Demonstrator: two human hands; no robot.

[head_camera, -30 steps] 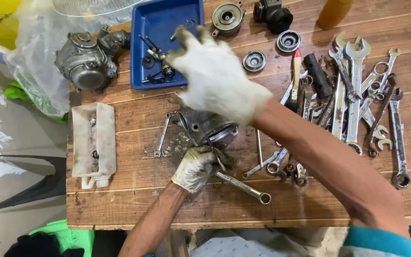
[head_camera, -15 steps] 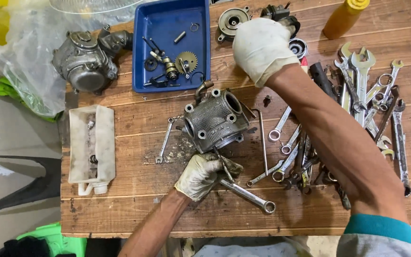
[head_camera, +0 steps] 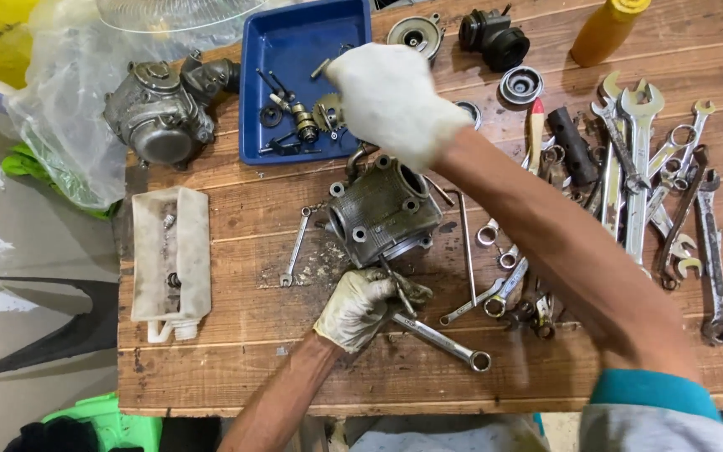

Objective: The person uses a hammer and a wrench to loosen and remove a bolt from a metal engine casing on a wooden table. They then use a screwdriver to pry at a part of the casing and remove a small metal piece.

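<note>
A grey finned engine cylinder part (head_camera: 382,209) lies in the middle of the wooden table (head_camera: 236,368). My left hand (head_camera: 360,305), in a dirty white glove, sits just in front of it, closed on a thin metal tool (head_camera: 401,291) that points at the part's lower edge. My right hand (head_camera: 391,100), in a white glove, hovers above the part's far side at the corner of the blue tray (head_camera: 261,50). Only its back shows, slightly blurred, so its fingers are hidden. The tray holds several small bolts and fittings (head_camera: 299,121).
Many spanners (head_camera: 633,167) lie spread at the right, with a ring spanner (head_camera: 445,341) and a small spanner (head_camera: 294,247) near my left hand. A grey engine casing (head_camera: 161,117) on a plastic bag, a white container (head_camera: 169,259) and an orange bottle (head_camera: 604,29) stand around.
My right hand swung from the tray to the far right, then came back left over the cylinder part. The left hand stays at the part's base.
</note>
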